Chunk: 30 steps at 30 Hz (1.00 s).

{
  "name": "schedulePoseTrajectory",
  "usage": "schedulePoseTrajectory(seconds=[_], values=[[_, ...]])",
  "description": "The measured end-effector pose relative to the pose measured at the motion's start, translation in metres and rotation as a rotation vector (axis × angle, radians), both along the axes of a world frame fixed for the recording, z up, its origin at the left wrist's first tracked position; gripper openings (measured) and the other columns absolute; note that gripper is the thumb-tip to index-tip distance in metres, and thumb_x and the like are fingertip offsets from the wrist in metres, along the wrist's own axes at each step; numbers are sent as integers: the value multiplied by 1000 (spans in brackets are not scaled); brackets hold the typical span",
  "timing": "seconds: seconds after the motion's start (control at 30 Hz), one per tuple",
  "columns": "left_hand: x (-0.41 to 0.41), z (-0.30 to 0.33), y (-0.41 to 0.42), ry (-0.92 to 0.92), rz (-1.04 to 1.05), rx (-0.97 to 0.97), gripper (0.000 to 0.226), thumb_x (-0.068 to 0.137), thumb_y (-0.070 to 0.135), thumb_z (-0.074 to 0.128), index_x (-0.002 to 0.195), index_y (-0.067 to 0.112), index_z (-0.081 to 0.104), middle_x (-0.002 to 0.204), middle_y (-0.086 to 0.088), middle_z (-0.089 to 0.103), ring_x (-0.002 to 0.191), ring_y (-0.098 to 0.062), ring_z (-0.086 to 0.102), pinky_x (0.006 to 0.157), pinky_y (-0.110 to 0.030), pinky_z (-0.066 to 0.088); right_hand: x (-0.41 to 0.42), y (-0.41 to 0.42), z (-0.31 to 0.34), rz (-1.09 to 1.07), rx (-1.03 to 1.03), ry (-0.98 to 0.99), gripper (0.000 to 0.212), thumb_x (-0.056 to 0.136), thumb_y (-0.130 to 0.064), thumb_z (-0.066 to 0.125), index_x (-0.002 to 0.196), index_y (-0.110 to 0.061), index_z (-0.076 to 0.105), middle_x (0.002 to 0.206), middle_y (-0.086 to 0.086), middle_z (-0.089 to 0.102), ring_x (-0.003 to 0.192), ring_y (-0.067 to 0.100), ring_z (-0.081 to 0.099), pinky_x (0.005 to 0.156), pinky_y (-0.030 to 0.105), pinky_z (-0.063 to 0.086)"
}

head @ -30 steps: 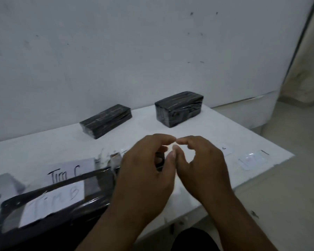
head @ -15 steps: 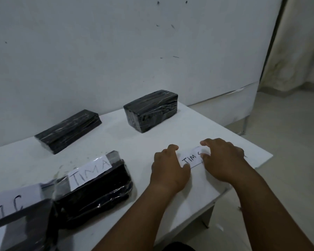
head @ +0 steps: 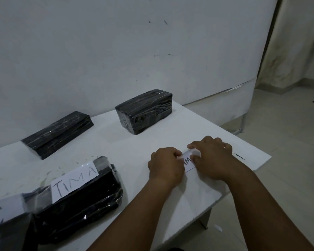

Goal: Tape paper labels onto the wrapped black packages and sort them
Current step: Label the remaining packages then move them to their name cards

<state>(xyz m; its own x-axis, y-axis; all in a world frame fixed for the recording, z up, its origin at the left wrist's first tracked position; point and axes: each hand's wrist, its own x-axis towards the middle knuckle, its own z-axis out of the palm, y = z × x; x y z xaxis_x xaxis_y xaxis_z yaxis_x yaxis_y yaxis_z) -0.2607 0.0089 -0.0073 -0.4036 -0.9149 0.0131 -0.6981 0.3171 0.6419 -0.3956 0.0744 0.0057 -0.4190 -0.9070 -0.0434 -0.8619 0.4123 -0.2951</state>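
A white paper label (head: 188,160) lies flat on the white table (head: 134,147) near its right end. My left hand (head: 165,165) pinches its left end and my right hand (head: 212,156) covers its right end; only a few letters show between them. Two unlabelled black wrapped packages stand at the back: a flat package (head: 57,134) on the left and a taller package (head: 144,110) in the middle. Near me on the left lies a black package (head: 83,201) with a label reading "TIMA". Another labelled package (head: 5,220) is cut off at the left edge.
A white wall (head: 116,51) runs close behind the table. The table's right edge (head: 261,163) ends just beyond my right hand, with tiled floor (head: 279,187) below. A small black mark (head: 240,156) sits near that corner.
My hands came down from mid-air onto the paper label on the table. Since then they have drawn closer together over it, hiding more of the writing. The camera swung to the right.
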Motion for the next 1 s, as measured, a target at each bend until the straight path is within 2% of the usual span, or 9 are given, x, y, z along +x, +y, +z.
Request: schedulePoseTrajectory(seconds=[0.1, 0.23, 0.33, 0.43, 0.6, 0.7, 0.8, 0.87, 1.0], values=[[-2, 4, -1, 20, 21, 16, 14, 95, 24, 63, 95, 28, 76, 102, 5, 72, 97, -18, 65, 92, -43, 54, 0, -2, 0, -4, -48, 1, 33, 100, -46, 51, 132, -44, 54, 145, -1, 44, 137, 25, 36, 116, 48, 25], [-2, 4, 1, 32, -8, 15, 15, 100, 26, 59, 88, 29, 66, 102, 4, 71, 94, -18, 64, 90, -40, 54, 1, -1, 2, -7, -183, -17, 6, 97, -42, 57, 103, -43, 58, 134, -4, 46, 127, 21, 39, 109, 44, 29], [2, 9, 2, 100, -10, 5, 13, 103, 25, 57, 99, 23, 69, 103, 2, 69, 89, -14, 61, 79, -28, 51, 3, -1, 8, 29, -191, -47, 9, 99, -46, 56, 107, -43, 54, 133, -6, 50, 123, 21, 45, 106, 42, 35], [8, 22, 4, 184, -13, -33, 13, 103, 25, 58, 106, 22, 70, 105, 3, 68, 88, -10, 58, 72, -19, 42, 3, 0, 14, 76, -287, -168, 9, 99, -47, 56, 103, -41, 53, 118, -10, 59, 108, 16, 54, 98, 43, 46], [35, 57, 5, 352, 10, -102, 4, 98, 28, 67, 97, 32, 65, 93, 14, 64, 79, 1, 58, 67, -14, 49, 19, 1, 42, 108, -489, -361, 8, 98, -38, 62, 100, -31, 59, 102, -12, 62, 94, 8, 57, 75, 21, 43], [62, 82, 3, 424, 36, -96, 13, 93, 25, 74, 100, 27, 63, 92, 11, 63, 73, 2, 59, 52, -6, 48, 35, -3, 60, 83, -591, -445, 12, 95, -36, 69, 102, -35, 59, 102, -10, 63, 92, 12, 62, 68, 16, 47], [93, 106, -6, 443, 82, -132, 20, 88, 20, 79, 101, 25, 65, 92, 10, 66, 78, -1, 62, 52, -2, 44, 55, -10, 74, 56, -668, -531, 22, 90, -37, 75, 107, -35, 61, 96, -18, 60, 84, 6, 62, 53, 8, 44], [115, 120, -13, 434, 122, -157, 24, 84, 19, 83, 98, 28, 65, 92, 11, 68, 80, -1, 63, 53, -7, 44, 71, -16, 81, 55, -701, -584, 25, 87, -35, 79, 108, -33, 64, 96, -19, 60, 84, 5, 63, 59, 11, 46], [161, 145, -32, 439, 211, -190, 31, 79, 12, 86, 96, 25, 65, 81, 6, 75, 76, -8, 71, 62, -20, 50, 103, -33, 90, 107, -702, -692, 22, 84, -26, 83, 102, -30, 72, 94, -8, 72, 83, 16, 70, 79, 37, 61]])
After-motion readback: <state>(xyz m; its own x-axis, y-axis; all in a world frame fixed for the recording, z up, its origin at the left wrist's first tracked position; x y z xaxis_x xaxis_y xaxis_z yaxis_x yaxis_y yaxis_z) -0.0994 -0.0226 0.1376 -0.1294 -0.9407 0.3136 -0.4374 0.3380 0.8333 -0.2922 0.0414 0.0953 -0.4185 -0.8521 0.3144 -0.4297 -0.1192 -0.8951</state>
